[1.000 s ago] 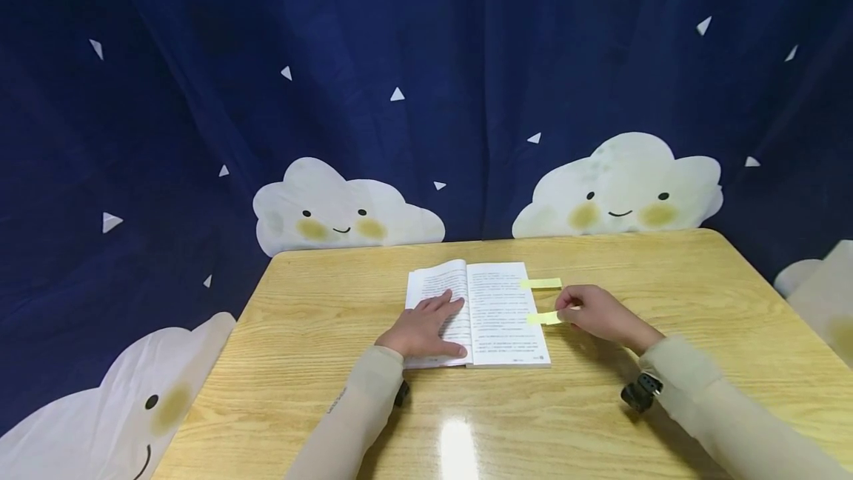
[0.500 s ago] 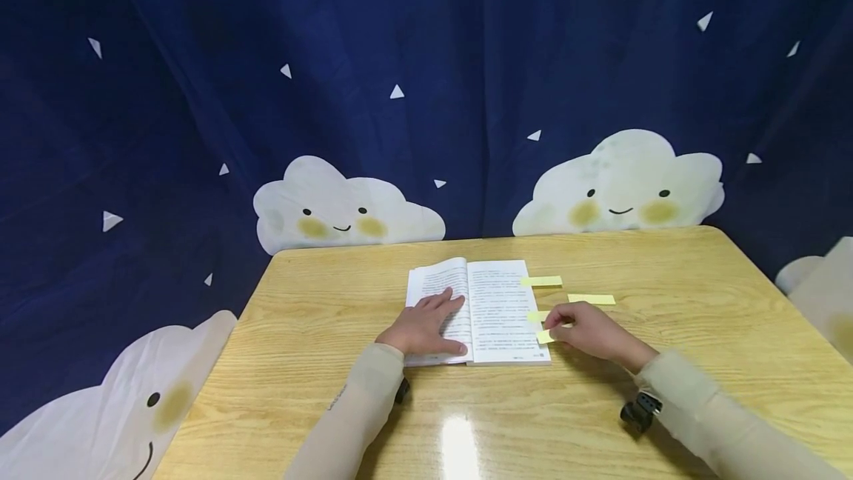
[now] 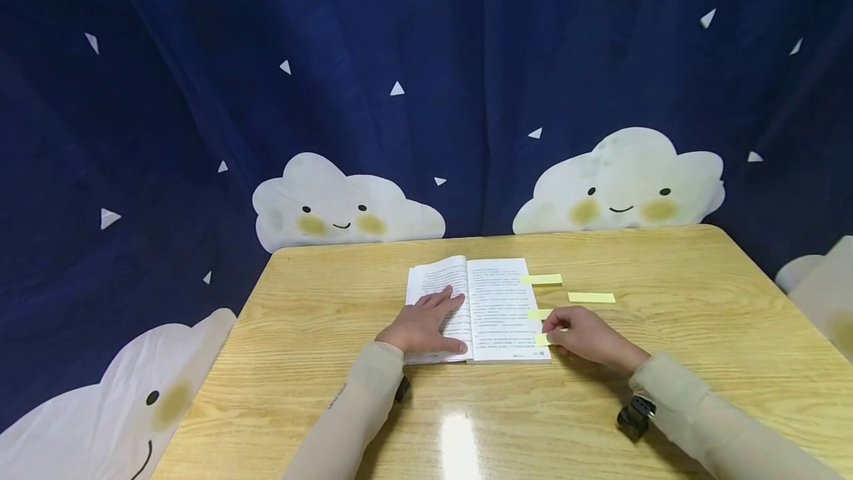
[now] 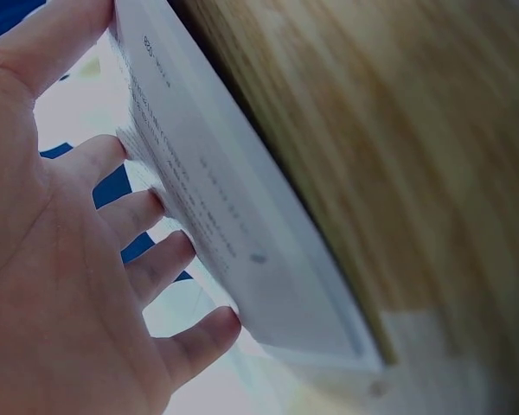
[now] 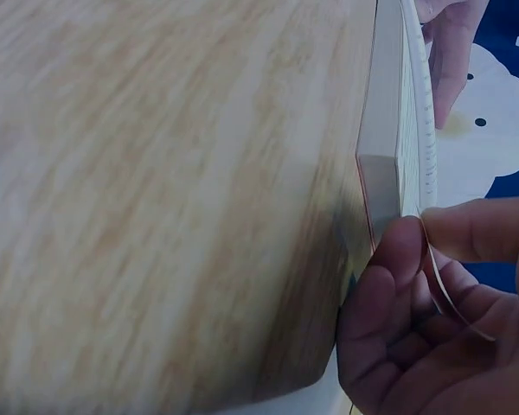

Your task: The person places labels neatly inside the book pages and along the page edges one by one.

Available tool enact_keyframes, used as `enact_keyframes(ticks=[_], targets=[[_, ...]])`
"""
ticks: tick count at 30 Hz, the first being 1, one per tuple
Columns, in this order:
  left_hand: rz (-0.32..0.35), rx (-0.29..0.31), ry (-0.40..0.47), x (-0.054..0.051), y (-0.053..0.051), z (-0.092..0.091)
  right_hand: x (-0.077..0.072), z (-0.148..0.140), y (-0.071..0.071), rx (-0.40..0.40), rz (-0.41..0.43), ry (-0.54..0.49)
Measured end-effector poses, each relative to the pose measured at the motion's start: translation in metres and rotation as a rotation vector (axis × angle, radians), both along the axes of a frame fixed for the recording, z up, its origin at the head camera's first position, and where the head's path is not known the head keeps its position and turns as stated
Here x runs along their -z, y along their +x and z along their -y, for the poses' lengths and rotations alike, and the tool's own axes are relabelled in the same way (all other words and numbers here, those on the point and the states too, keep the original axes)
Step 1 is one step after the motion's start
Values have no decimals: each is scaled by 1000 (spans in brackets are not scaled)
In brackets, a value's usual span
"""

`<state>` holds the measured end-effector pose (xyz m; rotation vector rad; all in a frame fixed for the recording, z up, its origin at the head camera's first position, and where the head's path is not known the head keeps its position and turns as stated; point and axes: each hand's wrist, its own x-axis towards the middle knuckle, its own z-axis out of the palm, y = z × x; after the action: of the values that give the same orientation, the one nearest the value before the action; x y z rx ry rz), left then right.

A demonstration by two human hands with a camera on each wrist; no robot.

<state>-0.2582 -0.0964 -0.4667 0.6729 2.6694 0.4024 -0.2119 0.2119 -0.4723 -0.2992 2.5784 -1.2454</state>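
A white-paged paperback book with dense lines of dark print lies open near the middle of a pale yellow wooden table with rounded far corners. The person's left hand rests on the left page, fingers spread and thumb held apart from them — the left wrist view shows the fingertips meeting the paper. Well apart from it, the right hand pinches the lowest narrow yellow paper strip between thumb and forefinger at the right page's outer edge, close to the bottom corner. In the right wrist view this strip runs back from the pinch in a curve, over the curled fingers. Just above it, a middle yellow strip lies across the same edge, its outer part hidden by the right hand; higher up, a top yellow strip sticks out sideways from the page. A loose yellow strip lies on the table beyond the right hand, clear of the book. Beige sleeves cover both forearms. Behind the table hangs a dark blue cloth with white triangles and smiling white clouds.
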Motion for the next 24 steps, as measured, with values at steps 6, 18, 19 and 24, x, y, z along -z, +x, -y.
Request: enact_keyframes(ticks=[6, 18, 19, 24], targets=[[4, 0, 11, -2, 1, 0, 4, 0, -1, -6, 9, -13], [4, 10, 15, 1, 0, 1, 8, 1, -1, 1, 3, 15], [2, 11, 18, 0, 0, 1, 7, 1, -1, 3, 2, 18], [7, 11, 25, -2, 0, 1, 6, 1, -1, 3, 1, 20]])
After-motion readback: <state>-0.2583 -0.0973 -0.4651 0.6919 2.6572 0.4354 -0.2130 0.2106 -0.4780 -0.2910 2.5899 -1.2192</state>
